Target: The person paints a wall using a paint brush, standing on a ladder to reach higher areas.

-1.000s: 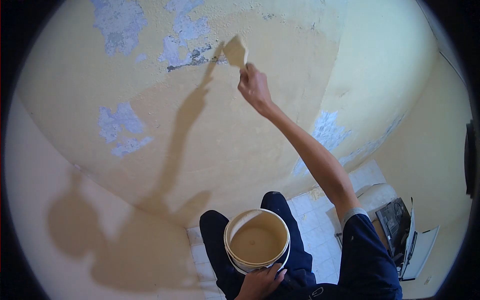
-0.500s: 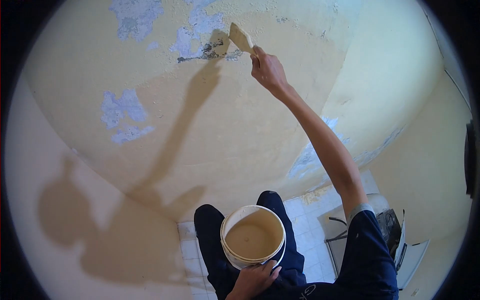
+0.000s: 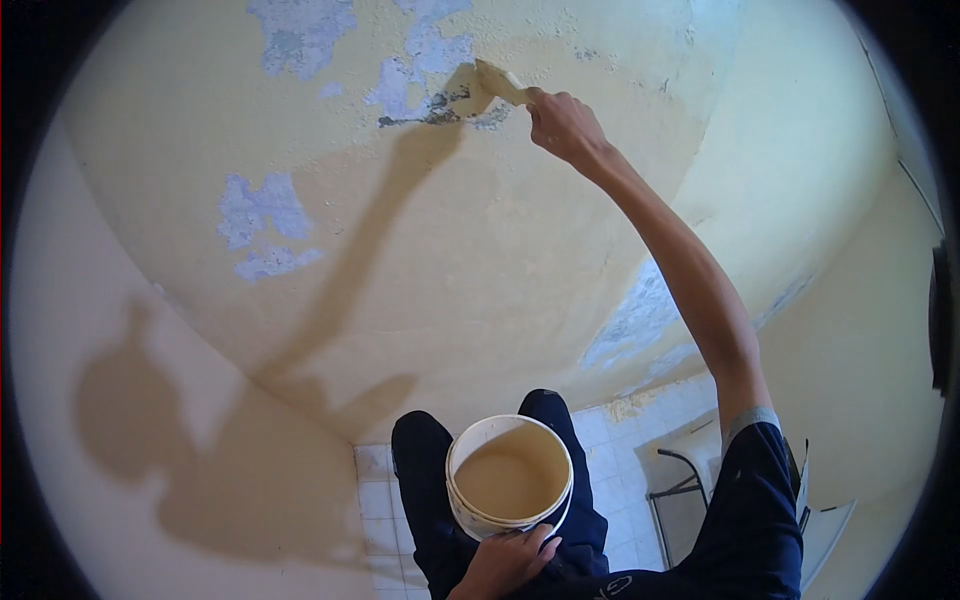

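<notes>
My right hand (image 3: 568, 125), at the end of an outstretched arm, is closed around the handle of a flat paintbrush (image 3: 500, 82) coated in beige. The brush tip is at the wall (image 3: 430, 270), beside a dark, flaking patch (image 3: 440, 108); whether it touches is hard to tell. My left hand (image 3: 505, 563) grips the near rim of a white bucket (image 3: 460, 505), its fingers curled at the edge. Beige paint (image 3: 510, 478) lies inside the bucket, which sits upright between my thighs.
Bare bluish patches show at upper left (image 3: 300, 35), mid left (image 3: 262, 212) and lower right (image 3: 635, 320). A metal-framed chair (image 3: 680, 490) stands on the tiled floor (image 3: 605, 465) at right. My shadow (image 3: 240, 450) falls on the left wall.
The view has shifted, so the wall patches appear farther right. My right hand has tilted the paintbrush flatter against the peeling area. My left hand and the bucket have barely moved.
</notes>
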{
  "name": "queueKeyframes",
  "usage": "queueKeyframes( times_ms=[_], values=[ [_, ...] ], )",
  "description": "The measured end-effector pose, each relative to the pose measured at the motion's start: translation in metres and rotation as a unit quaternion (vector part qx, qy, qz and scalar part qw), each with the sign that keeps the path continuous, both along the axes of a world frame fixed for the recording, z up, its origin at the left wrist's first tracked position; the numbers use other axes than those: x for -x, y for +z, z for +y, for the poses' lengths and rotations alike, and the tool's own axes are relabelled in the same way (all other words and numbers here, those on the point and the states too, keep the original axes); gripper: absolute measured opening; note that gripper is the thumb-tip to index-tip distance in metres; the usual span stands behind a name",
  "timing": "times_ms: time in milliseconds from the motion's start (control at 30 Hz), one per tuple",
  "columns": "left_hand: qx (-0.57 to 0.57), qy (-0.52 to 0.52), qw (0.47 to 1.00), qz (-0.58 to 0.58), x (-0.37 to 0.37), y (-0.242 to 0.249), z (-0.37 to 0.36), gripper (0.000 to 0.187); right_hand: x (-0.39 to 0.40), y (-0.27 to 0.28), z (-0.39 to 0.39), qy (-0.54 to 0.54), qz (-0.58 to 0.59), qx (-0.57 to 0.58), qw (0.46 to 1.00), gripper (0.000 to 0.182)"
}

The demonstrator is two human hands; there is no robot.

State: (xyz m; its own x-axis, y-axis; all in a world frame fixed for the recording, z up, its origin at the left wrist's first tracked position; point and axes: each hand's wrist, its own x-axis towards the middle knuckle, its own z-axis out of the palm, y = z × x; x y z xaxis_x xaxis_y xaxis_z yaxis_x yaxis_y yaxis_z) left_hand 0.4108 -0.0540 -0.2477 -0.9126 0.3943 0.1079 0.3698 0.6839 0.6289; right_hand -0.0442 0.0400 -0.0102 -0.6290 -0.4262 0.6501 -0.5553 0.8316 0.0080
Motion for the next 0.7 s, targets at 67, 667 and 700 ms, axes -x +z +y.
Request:
queueKeyframes(
  times_ms=[67, 667, 700],
  values=[
    [-0.003, -0.001, 1.000, 0.008, 0.002, -0.002, 0.000, 0.025, 0.002, -0.006, 0.001, 0.004, 0.016, -0.005, 1.000, 0.027],
    [0.002, -0.002, 1.000, 0.023, 0.001, -0.002, 0.004, 0.022, 0.005, -0.032, 0.015, 0.009, 0.001, 0.109, 0.994, 0.026],
    [0.005, -0.002, 1.000, 0.018, -0.001, -0.002, 0.003, 0.022, 0.004, -0.036, 0.014, 0.002, -0.024, 0.094, 0.995, 0.026]
  ],
)
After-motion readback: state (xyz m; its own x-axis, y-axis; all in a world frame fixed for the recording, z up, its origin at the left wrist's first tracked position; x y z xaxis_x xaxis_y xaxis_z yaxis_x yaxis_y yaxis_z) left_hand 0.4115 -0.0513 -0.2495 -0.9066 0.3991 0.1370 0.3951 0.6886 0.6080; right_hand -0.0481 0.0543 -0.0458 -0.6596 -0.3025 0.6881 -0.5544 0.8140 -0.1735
